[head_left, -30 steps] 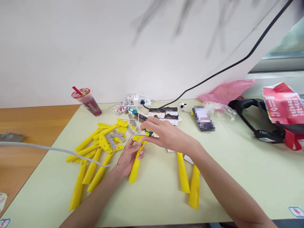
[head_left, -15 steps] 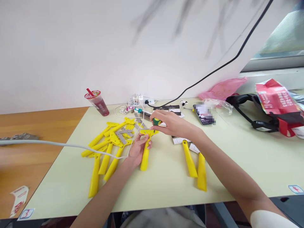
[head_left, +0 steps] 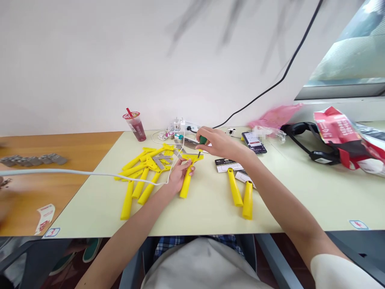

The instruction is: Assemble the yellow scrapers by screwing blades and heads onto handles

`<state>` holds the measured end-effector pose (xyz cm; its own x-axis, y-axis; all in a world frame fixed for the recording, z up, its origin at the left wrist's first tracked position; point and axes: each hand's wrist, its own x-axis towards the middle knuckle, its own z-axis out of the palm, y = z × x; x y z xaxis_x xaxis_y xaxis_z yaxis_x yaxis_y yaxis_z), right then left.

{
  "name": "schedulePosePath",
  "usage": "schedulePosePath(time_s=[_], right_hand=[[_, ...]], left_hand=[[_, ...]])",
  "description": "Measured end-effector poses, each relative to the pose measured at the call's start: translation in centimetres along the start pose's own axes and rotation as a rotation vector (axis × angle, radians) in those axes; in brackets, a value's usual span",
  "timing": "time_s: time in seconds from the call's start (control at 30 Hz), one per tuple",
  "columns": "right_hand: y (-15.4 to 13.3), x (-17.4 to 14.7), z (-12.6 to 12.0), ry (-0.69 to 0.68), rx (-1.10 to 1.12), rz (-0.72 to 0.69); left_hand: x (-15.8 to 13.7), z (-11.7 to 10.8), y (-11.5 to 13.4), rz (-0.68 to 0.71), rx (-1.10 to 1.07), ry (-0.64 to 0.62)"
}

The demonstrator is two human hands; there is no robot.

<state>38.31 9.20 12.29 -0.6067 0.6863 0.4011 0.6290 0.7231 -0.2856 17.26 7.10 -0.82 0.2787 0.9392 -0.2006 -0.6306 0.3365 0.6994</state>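
Note:
My left hand (head_left: 179, 175) is closed around a yellow plastic scraper (head_left: 185, 184), whose wide head points away from me. In my right hand (head_left: 215, 141) is a green-handled screwdriver (head_left: 203, 140), gripped from above. Its dark shaft reaches down to the right side of the scraper's head; whether the tip sits in a screw is too small to tell. Left of my left hand lies a pile of similar yellow scrapers (head_left: 140, 186), some with grey metal blades (head_left: 158, 163). Two loose yellow handles (head_left: 235, 188) lie near my right forearm.
Black-and-white blade packs (head_left: 227, 165) lie beyond the loose handles. A power strip (head_left: 180, 125), a phone (head_left: 254, 143) and a drink cup (head_left: 136, 127) stand along the back. A white cable (head_left: 90, 173) crosses over the pile. Black headgear (head_left: 313, 146) and a red bag (head_left: 337, 128) lie right.
My view has drawn back, showing more of my lap and the floor. The right hand has lifted slightly, with more screwdriver shaft visible. The left hand still holds the same scraper.

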Motion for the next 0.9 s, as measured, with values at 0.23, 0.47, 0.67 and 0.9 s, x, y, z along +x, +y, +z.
schedulePosePath(time_s=[0.23,0.47,0.67,0.9], right_hand=[[-0.8,-0.8,-1.0,-0.052,0.003,-0.046],[-2.2,-0.5,0.8,-0.074,-0.03,-0.046],[-3.3,0.1,2.0,-0.066,-0.218,-0.034],[-0.1,0.7,1.4,0.004,-0.155,-0.012]], left_hand=[[-0.4,0.6,-0.2,-0.031,0.032,0.02],[-0.2,0.4,-0.4,-0.007,0.028,0.023],[0.1,0.2,-0.7,0.023,0.029,-0.001],[-0.2,0.6,-0.6,-0.004,0.039,0.017]])
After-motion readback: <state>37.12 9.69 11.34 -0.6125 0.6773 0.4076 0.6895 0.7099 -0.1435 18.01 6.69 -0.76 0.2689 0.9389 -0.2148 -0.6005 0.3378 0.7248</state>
